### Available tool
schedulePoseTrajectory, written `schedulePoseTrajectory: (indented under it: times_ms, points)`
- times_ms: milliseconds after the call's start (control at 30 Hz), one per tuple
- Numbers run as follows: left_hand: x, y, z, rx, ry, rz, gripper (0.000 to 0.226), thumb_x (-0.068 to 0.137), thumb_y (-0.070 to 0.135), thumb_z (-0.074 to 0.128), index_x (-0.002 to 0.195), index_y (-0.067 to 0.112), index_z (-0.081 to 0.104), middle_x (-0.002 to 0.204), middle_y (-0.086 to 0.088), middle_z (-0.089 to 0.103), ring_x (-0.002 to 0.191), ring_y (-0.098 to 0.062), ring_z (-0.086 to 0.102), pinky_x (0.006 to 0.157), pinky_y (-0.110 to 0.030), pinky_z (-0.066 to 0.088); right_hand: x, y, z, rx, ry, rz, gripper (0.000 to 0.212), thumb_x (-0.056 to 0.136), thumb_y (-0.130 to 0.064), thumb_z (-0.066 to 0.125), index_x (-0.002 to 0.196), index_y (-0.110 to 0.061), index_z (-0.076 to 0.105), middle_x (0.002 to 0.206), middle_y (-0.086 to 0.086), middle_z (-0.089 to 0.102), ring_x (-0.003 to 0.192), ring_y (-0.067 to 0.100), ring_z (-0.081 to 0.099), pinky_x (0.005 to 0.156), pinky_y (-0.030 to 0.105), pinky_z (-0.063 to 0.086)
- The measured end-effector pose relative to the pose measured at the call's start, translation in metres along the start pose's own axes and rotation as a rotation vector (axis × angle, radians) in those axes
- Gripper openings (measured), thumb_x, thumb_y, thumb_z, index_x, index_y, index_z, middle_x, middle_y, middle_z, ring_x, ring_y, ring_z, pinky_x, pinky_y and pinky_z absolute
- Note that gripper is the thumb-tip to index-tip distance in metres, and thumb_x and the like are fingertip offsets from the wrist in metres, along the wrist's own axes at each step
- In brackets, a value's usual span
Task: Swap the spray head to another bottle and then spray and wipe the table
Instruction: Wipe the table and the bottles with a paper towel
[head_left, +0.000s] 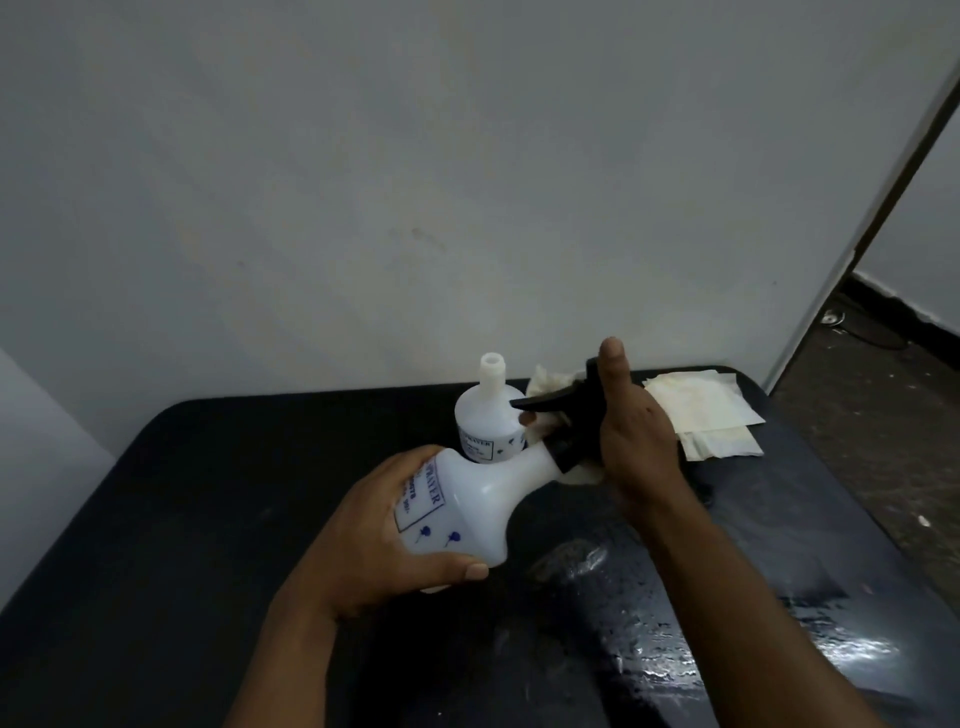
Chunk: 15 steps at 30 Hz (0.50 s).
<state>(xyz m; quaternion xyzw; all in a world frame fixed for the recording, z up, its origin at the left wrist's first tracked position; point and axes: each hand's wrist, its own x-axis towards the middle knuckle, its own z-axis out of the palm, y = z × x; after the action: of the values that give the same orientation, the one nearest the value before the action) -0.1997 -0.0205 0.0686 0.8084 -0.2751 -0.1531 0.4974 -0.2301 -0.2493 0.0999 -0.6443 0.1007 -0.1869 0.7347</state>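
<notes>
1 head view, forward-down, close over table (208, 519)

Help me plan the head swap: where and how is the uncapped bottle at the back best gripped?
Grip the uncapped bottle round its wide body, from its left. It stands upright, its narrow neck must stay free, and the tilted bottle, spray head and right hand crowd its front and right.
</notes>
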Motion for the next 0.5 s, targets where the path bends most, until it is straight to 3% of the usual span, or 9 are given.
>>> schedulePoseTrajectory:
  times_ms: [100, 167, 267, 367, 500]
  points:
    - [-0.001, 0.003, -0.004, -0.095, 0.005, -0.007, 0.102, 0.033, 0.07, 0.085, 0.123, 0.034, 0.054, 0.115, 0.022, 0.064, 0.107, -0.002, 0.063, 0.082, -0.014, 0.052, 0.002, 0.003, -0.006, 0.34, -0.185, 0.006, 0.045, 0.072, -0.047, 0.074, 0.098, -0.011, 0.076, 0.1, 0.009, 0.076, 0.094, 0.018, 0.071, 0.083, 0.027, 0.057]
    - [0.0, 0.005, -0.002, -0.172, -0.014, -0.028, 0.103, 0.032, 0.069, 0.085, 0.123, 0.032, 0.055, 0.113, 0.019, 0.067, 0.105, -0.005, 0.066, 0.08, -0.018, 0.054, 0.0, 0.0, -0.01, 0.45, -0.264, -0.026, 0.033, 0.085, -0.024, 0.061, 0.115, -0.013, 0.069, 0.117, 0.011, 0.07, 0.107, 0.024, 0.067, 0.091, 0.035, 0.055]
    - [0.002, 0.009, 0.001, -0.233, -0.084, -0.052, 0.1, 0.035, 0.063, 0.088, 0.124, 0.03, 0.055, 0.113, 0.013, 0.069, 0.104, -0.01, 0.068, 0.08, -0.019, 0.054, -0.001, -0.005, -0.019, 0.564, -0.299, -0.024, 0.039, 0.088, -0.006, 0.047, 0.121, -0.013, 0.066, 0.124, 0.01, 0.067, 0.109, 0.025, 0.067, 0.088, 0.035, 0.055]
    - [0.004, 0.011, 0.004, -0.231, -0.131, -0.063, 0.097, 0.039, 0.061, 0.087, 0.125, 0.031, 0.055, 0.116, 0.012, 0.068, 0.107, -0.011, 0.066, 0.082, -0.022, 0.055, -0.001, -0.009, -0.026, 0.546, -0.389, 0.041, 0.037, 0.09, -0.014, 0.052, 0.124, -0.011, 0.064, 0.129, 0.012, 0.064, 0.119, 0.026, 0.061, 0.096, 0.036, 0.051]
    - [0.005, 0.011, 0.007, -0.222, -0.158, -0.08, 0.096, 0.041, 0.065, 0.085, 0.125, 0.029, 0.056, 0.116, 0.008, 0.068, 0.107, -0.016, 0.067, 0.083, -0.028, 0.056, -0.002, -0.008, -0.029, 0.505, -0.498, 0.171, 0.055, 0.094, -0.035, 0.05, 0.135, 0.001, 0.051, 0.142, 0.026, 0.047, 0.134, 0.036, 0.045, 0.117, 0.049, 0.026]
